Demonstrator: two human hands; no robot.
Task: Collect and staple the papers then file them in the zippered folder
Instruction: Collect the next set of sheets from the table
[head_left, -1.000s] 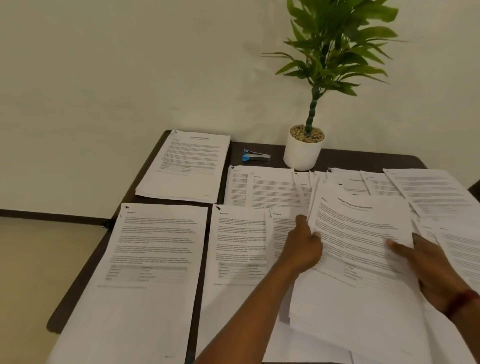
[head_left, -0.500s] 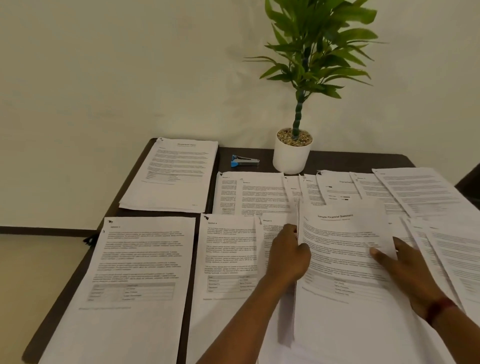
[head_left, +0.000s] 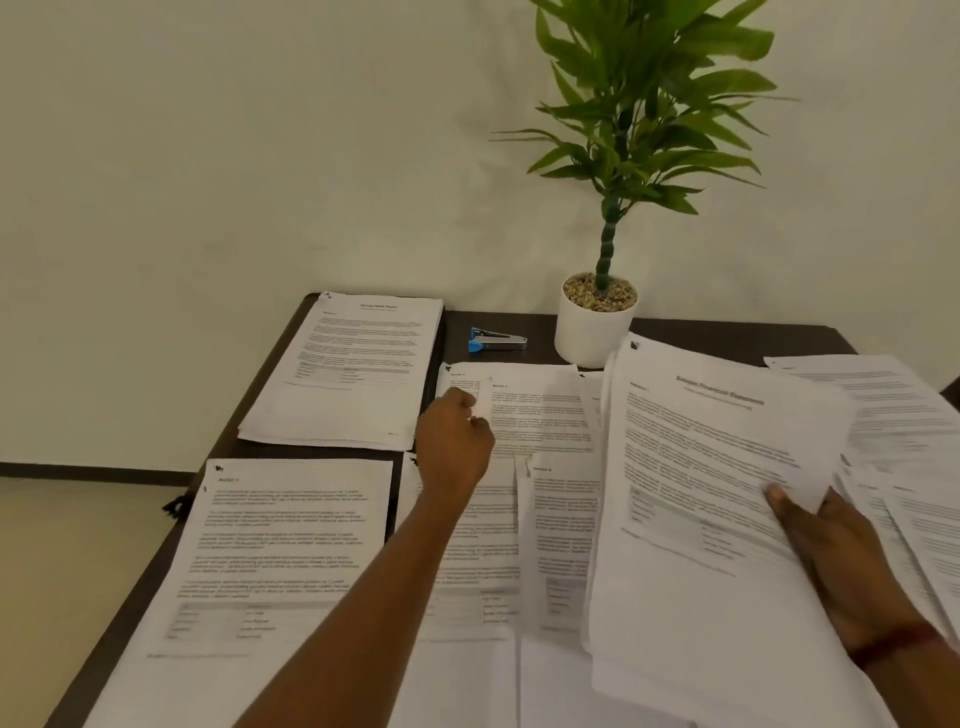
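White printed papers lie spread over a dark table (head_left: 727, 336). My right hand (head_left: 836, 551) grips a thick paper stack (head_left: 701, 467) headed with a title; the thumb lies on top near its right edge, and the stack is lifted and tilted over the sheets below. My left hand (head_left: 453, 441) reaches to the back middle sheets (head_left: 540, 410), its curled fingers pinching the left edge of a sheet there. A blue and silver stapler (head_left: 496, 340) lies at the back, beyond my left hand. No zippered folder is in view.
A white pot with a green plant (head_left: 592, 332) stands at the back, right of the stapler. A separate paper pile (head_left: 348, 374) lies at the back left and another sheet (head_left: 280, 545) at the front left. More sheets (head_left: 898, 410) fan out on the right.
My left hand let go of the stack's left edge and moved forward-left to the back middle sheets. My right hand lifted and tilted the stack to the right.
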